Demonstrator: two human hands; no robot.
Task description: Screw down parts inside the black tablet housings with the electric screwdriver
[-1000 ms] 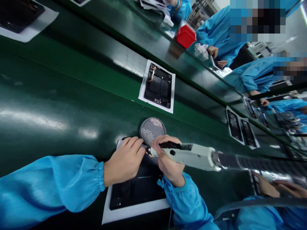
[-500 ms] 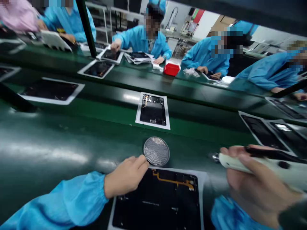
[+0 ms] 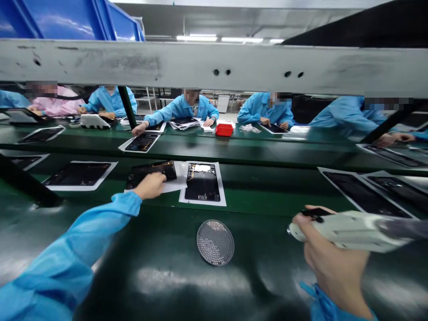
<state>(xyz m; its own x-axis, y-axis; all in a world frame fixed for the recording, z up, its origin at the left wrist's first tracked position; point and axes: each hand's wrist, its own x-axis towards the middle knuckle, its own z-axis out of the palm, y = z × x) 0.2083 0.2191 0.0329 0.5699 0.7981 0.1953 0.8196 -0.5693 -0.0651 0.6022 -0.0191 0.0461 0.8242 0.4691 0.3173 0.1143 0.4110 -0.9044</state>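
My left hand (image 3: 150, 185) reaches forward and grips the near edge of a dark tablet panel (image 3: 142, 171) lying on white paper. That panel is tilted, and its paper overlaps the sheet under another tablet panel (image 3: 203, 185) just to the right, which shows exposed inner parts. At the right, my right hand (image 3: 331, 263) is wrapped round a pale electric screwdriver (image 3: 354, 229), whose tip points left, clear of the panels. Between my hands, a round dimpled screw tray (image 3: 216, 243) lies on the green bench (image 3: 160, 249).
More panels on paper lie left (image 3: 80, 174) and right (image 3: 364, 189). A pale crossbeam (image 3: 187, 62) spans overhead, with dark posts (image 3: 28, 180) at the sides. Across the line, several co-workers (image 3: 182, 109) in blue sit near a red box (image 3: 224, 129).
My left hand has carried the tablet panel from the bench in front of me forward and left, beside the other panel. My view has risen. My right hand still holds the screwdriver.
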